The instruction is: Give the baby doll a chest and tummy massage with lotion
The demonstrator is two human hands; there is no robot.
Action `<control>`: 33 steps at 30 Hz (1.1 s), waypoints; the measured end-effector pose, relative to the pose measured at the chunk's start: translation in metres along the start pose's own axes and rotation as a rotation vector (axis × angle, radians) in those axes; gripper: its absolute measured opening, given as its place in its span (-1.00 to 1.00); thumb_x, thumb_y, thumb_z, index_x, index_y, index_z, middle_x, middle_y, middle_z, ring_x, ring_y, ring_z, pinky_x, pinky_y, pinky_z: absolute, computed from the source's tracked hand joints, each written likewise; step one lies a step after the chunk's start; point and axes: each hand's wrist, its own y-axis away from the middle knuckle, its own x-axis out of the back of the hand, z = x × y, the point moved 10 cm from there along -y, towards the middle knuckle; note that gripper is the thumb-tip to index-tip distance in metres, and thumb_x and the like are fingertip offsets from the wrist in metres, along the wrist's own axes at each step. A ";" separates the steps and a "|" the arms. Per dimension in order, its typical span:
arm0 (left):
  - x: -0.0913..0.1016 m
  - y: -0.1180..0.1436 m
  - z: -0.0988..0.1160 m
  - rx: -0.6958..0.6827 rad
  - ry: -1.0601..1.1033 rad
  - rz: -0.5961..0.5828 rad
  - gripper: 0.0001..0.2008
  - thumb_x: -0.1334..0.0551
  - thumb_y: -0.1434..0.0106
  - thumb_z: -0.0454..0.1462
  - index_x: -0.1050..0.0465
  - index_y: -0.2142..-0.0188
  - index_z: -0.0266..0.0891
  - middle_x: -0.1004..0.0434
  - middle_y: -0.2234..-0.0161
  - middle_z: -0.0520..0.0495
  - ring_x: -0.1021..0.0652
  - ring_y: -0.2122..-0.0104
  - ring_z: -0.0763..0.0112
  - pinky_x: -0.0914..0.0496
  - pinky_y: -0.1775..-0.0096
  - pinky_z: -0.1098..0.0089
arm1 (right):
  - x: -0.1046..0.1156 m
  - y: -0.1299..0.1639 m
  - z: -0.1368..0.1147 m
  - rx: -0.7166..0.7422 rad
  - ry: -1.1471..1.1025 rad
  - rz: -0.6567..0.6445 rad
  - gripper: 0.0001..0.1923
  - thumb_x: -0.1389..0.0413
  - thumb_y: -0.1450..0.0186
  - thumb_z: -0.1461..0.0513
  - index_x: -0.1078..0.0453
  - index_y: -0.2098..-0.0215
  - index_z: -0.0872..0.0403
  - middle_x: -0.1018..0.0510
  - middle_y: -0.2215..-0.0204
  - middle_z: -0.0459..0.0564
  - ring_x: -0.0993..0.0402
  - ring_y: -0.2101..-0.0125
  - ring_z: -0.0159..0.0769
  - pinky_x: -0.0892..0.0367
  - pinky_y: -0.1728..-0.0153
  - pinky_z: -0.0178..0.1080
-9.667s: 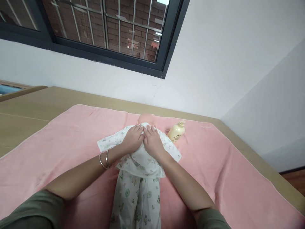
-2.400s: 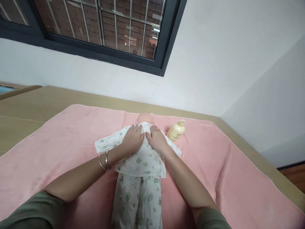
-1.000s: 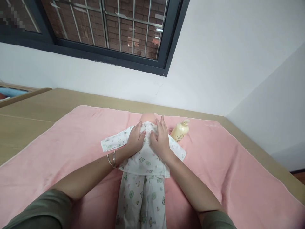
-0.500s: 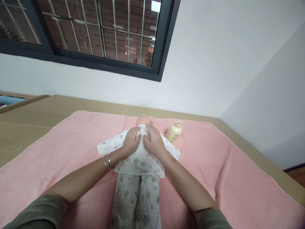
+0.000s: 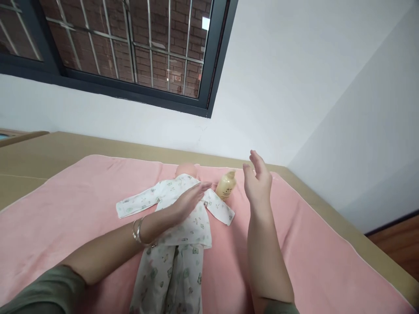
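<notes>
Doll (image 5: 183, 205) in a white printed baby suit lies on its back along the middle of a pink towel (image 5: 81, 205), head toward the wall and legs running down to the near edge of the view; the towel gives it a soft bed over the tan surface (image 5: 39, 148) beneath. Its sleeves are spread out to either side, flat on the towel, so the front of the top lies open to the hands. Left hand (image 5: 188, 201) hangs just above the doll's chest, fingers straight and together, palm turned inward, holding nothing; whether its edge brushes the cloth cannot be told. Two thin bangles (image 5: 137, 230) sit on that wrist. Right hand (image 5: 257, 183) is lifted well clear of the doll, off to the right side, open with fingers loosely extended and palm facing the left hand, also empty. A cream pump bottle (image 5: 225, 186) lies on the towel just beside the doll's shoulder, between the doll and the raised right hand, within easy reach. Behind, a dark-framed barred window (image 5: 131, 48) is set in a white wall
</notes>
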 end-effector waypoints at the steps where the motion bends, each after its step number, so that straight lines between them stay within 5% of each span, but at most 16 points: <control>1: -0.012 -0.010 0.002 0.070 0.136 -0.039 -0.41 0.12 -0.44 0.07 -0.40 -0.22 -0.15 -0.34 -0.33 -0.24 -0.30 -0.37 0.13 -0.22 -0.36 0.02 | -0.002 -0.003 0.005 -0.025 0.048 -0.034 -0.38 0.02 -0.37 0.12 -0.25 -0.37 0.06 -0.35 -0.33 0.12 -0.29 -0.31 0.00 -0.28 -0.26 0.10; 6: -0.043 -0.061 0.015 0.315 0.655 0.035 -0.30 0.16 -0.44 0.03 -0.13 -0.37 -0.39 -0.29 -0.31 -0.48 -0.44 -0.27 0.08 -0.47 -0.16 0.09 | -0.045 -0.008 0.024 0.001 0.272 -0.340 -0.42 0.06 -0.38 0.19 -0.30 -0.34 0.16 -0.43 -0.27 0.17 -0.28 -0.31 0.02 -0.20 -0.31 0.07; 10: -0.053 -0.083 0.010 0.429 0.885 0.105 -0.30 0.15 -0.45 -0.05 0.05 -0.41 -0.49 -0.30 -0.27 -0.54 -0.56 -0.12 0.05 -0.57 0.00 0.11 | -0.078 -0.006 0.039 0.031 0.477 -0.449 -0.47 0.15 -0.39 0.32 -0.31 -0.27 0.29 -0.38 -0.28 0.31 -0.24 -0.32 -0.01 -0.14 -0.31 -0.02; 17: -0.054 -0.091 -0.003 0.478 0.989 0.064 -0.34 0.17 -0.49 0.01 -0.24 -0.25 -0.51 -0.51 -0.05 -0.47 -0.66 0.12 0.06 -0.59 0.14 0.16 | -0.109 0.003 0.036 0.096 0.803 -0.466 -0.54 0.19 -0.47 0.27 -0.42 -0.11 0.34 -0.44 -0.18 0.47 -0.29 -0.26 0.15 -0.13 -0.25 0.09; 22: -0.041 -0.071 -0.010 0.508 0.956 0.101 -0.36 0.10 -0.47 -0.04 -0.17 -0.30 -0.53 -0.51 -0.05 -0.49 -0.65 0.07 0.07 -0.59 0.15 0.20 | -0.098 -0.008 0.031 0.012 0.821 -0.387 -0.50 0.25 -0.50 0.22 -0.55 0.09 0.14 -0.65 0.07 0.25 -0.49 -0.09 0.00 -0.17 -0.20 -0.01; 26: -0.024 -0.031 -0.013 0.551 0.812 0.083 -0.35 0.04 -0.43 -0.05 -0.19 -0.32 -0.49 -0.42 -0.20 -0.51 -0.52 -0.18 0.08 -0.48 -0.09 0.17 | -0.094 -0.013 0.029 -0.071 0.836 -0.368 -0.47 0.26 -0.48 0.22 -0.58 0.22 0.08 -0.68 0.20 0.21 -0.57 0.05 -0.03 -0.21 -0.15 -0.01; 33: 0.015 0.026 0.001 0.590 0.597 0.108 -0.43 0.07 -0.39 -0.01 -0.39 -0.14 -0.34 -0.40 -0.26 -0.44 -0.35 -0.33 0.03 -0.01 -0.38 -0.07 | -0.109 -0.006 0.021 -0.108 0.916 -0.424 -0.51 0.23 -0.48 0.28 -0.53 0.02 0.27 -0.62 0.04 0.38 -0.49 -0.12 0.06 -0.02 -0.30 0.13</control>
